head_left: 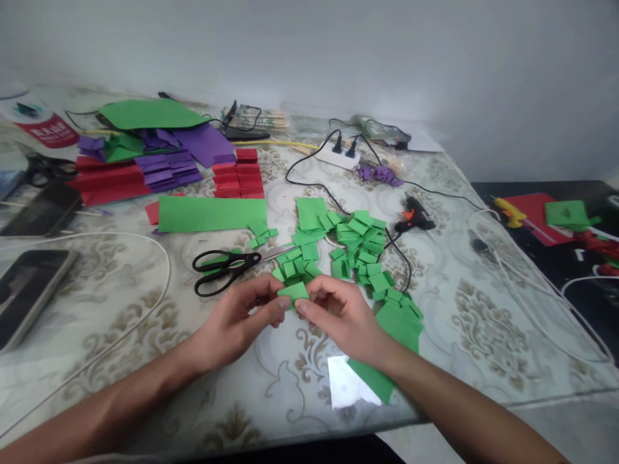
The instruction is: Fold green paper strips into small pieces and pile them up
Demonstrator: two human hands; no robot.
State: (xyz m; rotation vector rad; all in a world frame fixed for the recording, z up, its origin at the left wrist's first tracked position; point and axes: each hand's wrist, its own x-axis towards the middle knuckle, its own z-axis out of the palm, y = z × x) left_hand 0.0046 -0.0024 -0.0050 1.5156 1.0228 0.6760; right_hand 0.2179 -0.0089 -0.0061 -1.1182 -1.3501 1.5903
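Between both thumbs and fingers I hold a small piece of green paper (294, 292), low over the table. My left hand (246, 316) pinches its left side, and my right hand (341, 312) grips its right side. Just beyond my fingers lie many small folded green paper pieces (360, 235), loosely heaped. Black-handled scissors (227, 267) rest beside my left hand, blades pointing toward the heap. A larger green sheet (399, 328) and a white paper piece (353, 383) lie under and beside my right forearm.
Behind the scissors is a long green strip (213, 214). A black glue gun (414, 218) and a white power strip (338, 154) with cords stand back right. Folded red paper (238, 175) and purple paper (169, 169) lie back left; a phone (33, 290) sits at left.
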